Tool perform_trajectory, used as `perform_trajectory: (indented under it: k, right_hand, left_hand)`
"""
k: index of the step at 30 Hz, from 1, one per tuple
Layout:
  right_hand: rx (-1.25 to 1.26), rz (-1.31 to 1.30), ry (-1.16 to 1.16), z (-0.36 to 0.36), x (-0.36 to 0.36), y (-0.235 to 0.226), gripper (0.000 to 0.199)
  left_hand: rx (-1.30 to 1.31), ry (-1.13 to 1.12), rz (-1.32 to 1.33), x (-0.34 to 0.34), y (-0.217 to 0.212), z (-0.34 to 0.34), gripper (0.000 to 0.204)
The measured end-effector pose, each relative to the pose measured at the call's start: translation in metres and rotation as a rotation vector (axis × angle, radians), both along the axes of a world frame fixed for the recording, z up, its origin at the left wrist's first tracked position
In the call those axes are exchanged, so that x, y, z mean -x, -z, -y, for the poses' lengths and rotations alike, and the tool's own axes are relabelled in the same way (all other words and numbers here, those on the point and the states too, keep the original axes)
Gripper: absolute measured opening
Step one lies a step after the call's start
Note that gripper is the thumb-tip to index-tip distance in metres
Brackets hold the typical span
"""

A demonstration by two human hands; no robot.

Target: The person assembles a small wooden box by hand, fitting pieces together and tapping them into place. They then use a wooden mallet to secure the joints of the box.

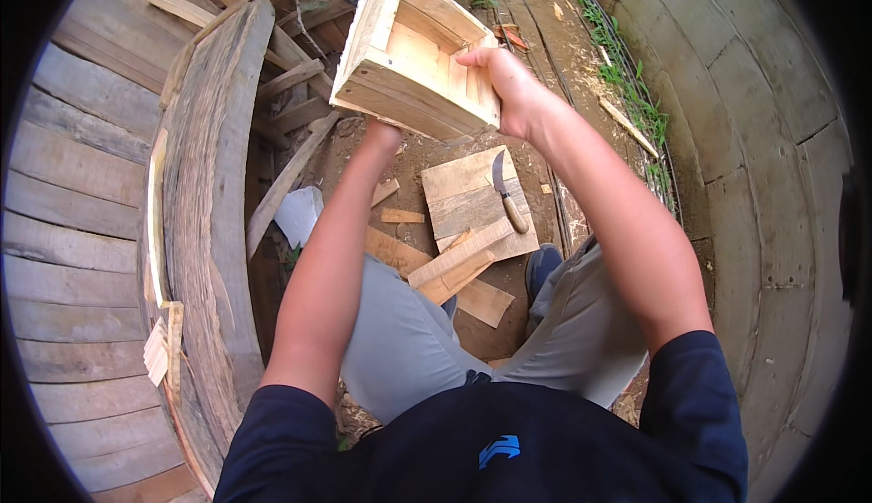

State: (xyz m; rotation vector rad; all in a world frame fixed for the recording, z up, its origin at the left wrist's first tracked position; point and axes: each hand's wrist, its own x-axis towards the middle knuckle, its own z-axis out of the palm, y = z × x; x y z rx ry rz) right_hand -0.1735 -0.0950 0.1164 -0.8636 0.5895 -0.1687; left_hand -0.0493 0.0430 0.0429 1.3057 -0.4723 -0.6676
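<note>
An open box of pale wooden boards (413, 103) is tilted up in front of me, its hollow side facing me. My right hand (509, 85) grips its right side, with the thumb over the rim. My left hand (385, 129) reaches under and behind the box and supports it; the box hides its fingers. Below, on the ground, lies a square panel of joined boards (454, 196). A curved knife (510, 200) with a wooden handle rests on it. Loose wooden slats (459, 258) overlap the panel's near edge and lie between my feet.
A long, thick weathered plank (213, 185) stands on my left beside a board wall (82, 194). Scrap wood (295, 103) and a whitish piece (300, 215) lie next to it. A grey block wall (772, 167) rises on the right, with green weeds (640, 99) along its foot.
</note>
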Motion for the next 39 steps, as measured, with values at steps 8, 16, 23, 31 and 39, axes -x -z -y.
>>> perform_trajectory:
  k: [8,16,23,31,39]
  right_hand:
    - [0.204,-0.132,0.086,0.027,0.003,0.014,0.053]
    - [0.490,-0.238,0.158,0.022,0.003,0.007,0.060]
    - [0.821,-0.293,0.140,0.035,-0.006,0.027,0.062]
    - [0.619,-0.186,-0.149,0.028,0.009,0.000,0.075]
    - [0.569,-0.062,-0.177,0.036,0.012,0.000,0.080]
  left_hand:
    - [-0.354,0.016,0.467,-0.023,-0.034,-0.006,0.030]
    - [-0.270,0.008,0.120,-0.066,-0.025,-0.028,0.050]
    - [-0.152,0.272,0.004,-0.041,-0.022,-0.006,0.087]
    - [-0.163,0.217,-0.037,-0.022,-0.039,-0.008,0.077]
    - [-0.132,0.206,-0.034,-0.021,-0.048,-0.014,0.073]
